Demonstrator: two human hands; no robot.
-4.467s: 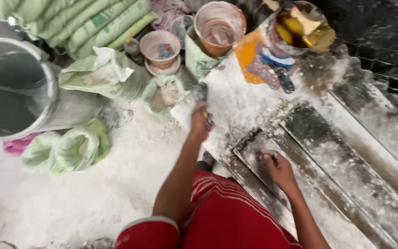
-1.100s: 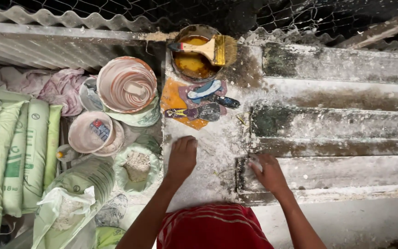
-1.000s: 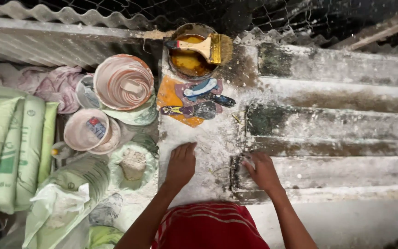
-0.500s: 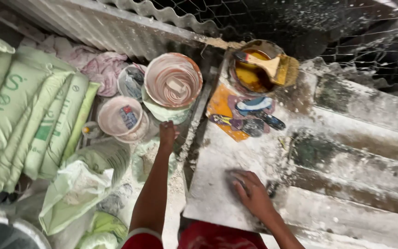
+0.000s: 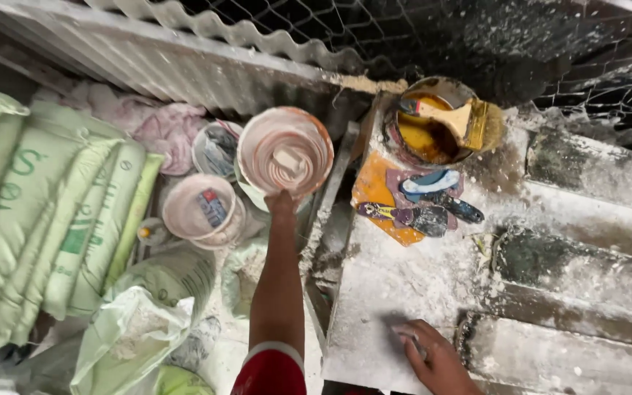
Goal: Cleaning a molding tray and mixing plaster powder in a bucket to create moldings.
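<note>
My left hand (image 5: 281, 200) reaches far forward, its fingers curled on the near rim of a round bucket (image 5: 284, 152) streaked pink and white inside. My right hand (image 5: 439, 360) rests low on a powder-covered white board (image 5: 396, 285), fingers closed on a small pale object (image 5: 404, 333) pressed to the surface. I cannot tell what that object is. A red sleeve covers my left upper arm at the bottom edge.
A tin of yellow liquid (image 5: 433, 132) with a wide brush across it stands at the back. Scrapers (image 5: 433, 208) lie on an orange cloth. A smaller tub (image 5: 200, 212), green sacks (image 5: 45, 219), dusty moulds (image 5: 587, 278) and a corrugated sheet (image 5: 184, 69) surround me.
My left hand has left the board and stretched forward to the big bucket's rim. The right hand stays on the board. The view has swung left.
</note>
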